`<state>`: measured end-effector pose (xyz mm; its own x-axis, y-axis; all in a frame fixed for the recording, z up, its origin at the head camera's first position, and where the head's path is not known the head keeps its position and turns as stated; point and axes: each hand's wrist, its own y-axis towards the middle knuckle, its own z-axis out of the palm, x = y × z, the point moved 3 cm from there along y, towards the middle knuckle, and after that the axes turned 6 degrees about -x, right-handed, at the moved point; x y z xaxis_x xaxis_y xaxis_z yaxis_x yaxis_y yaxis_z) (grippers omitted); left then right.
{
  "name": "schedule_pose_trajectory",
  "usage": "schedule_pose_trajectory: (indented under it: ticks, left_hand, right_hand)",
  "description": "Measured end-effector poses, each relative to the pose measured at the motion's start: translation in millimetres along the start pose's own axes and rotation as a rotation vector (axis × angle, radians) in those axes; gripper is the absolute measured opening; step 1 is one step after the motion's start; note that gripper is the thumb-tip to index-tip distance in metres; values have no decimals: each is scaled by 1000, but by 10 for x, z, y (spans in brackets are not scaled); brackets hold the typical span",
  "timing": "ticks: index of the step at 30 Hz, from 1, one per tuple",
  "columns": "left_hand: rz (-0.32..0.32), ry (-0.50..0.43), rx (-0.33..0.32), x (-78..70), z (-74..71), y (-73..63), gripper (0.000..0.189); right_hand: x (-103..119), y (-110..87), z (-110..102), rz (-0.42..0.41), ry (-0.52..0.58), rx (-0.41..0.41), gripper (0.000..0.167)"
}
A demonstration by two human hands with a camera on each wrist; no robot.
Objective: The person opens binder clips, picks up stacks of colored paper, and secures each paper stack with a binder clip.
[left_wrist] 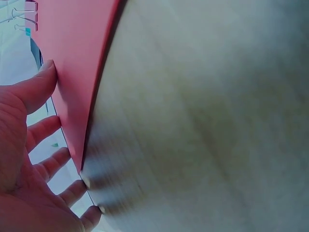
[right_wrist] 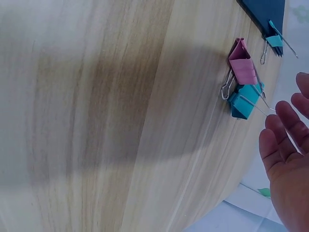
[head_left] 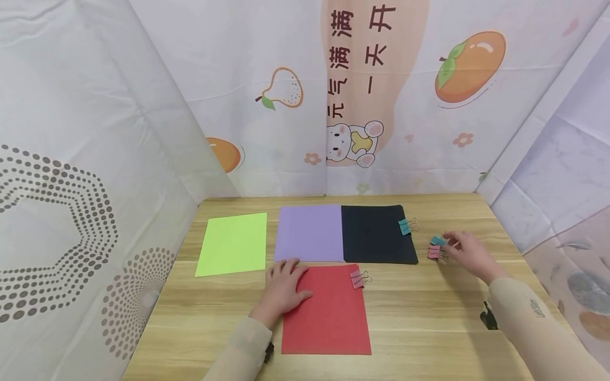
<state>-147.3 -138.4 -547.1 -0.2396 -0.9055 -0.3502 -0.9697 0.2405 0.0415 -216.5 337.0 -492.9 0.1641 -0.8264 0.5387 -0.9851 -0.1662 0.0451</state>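
A red paper stack (head_left: 329, 317) lies at the front, with a pink binder clip (head_left: 357, 279) on its upper right edge. My left hand (head_left: 283, 288) rests at its upper left corner, fingers spread, the thumb lying over the red sheet. At the right, my right hand (head_left: 469, 254) reaches to a loose teal binder clip (head_left: 438, 241), its fingertips close to the wire handles. Whether they touch is unclear. A loose pink binder clip (right_wrist: 243, 63) sits right against the teal one. The right fingers (right_wrist: 275, 133) are slightly bent, with nothing seen held between them.
Behind the red stack lie purple paper (head_left: 310, 233) and a black paper stack (head_left: 378, 234) with a teal binder clip (head_left: 405, 226) on its right edge. Yellow-green paper (head_left: 233, 243) lies at the left. Printed curtains (head_left: 286, 143) enclose the wooden table (head_left: 429, 328).
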Motion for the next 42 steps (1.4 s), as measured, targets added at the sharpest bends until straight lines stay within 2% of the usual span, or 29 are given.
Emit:
schedule_pose_trajectory:
  ticks: [13,23,42]
  left_hand:
    - [3,9,-9,19,20,-4,64]
    - [5,-5,-6,9,5,-15,64]
    - [2,-12,-15,25,10,-19,64]
  right_hand:
    - [-49,-32,36,-11,-15,7,35]
    - [-91,-54,73,5,-22,27,37]
    - [-143,-97,147,1,-4,50,27]
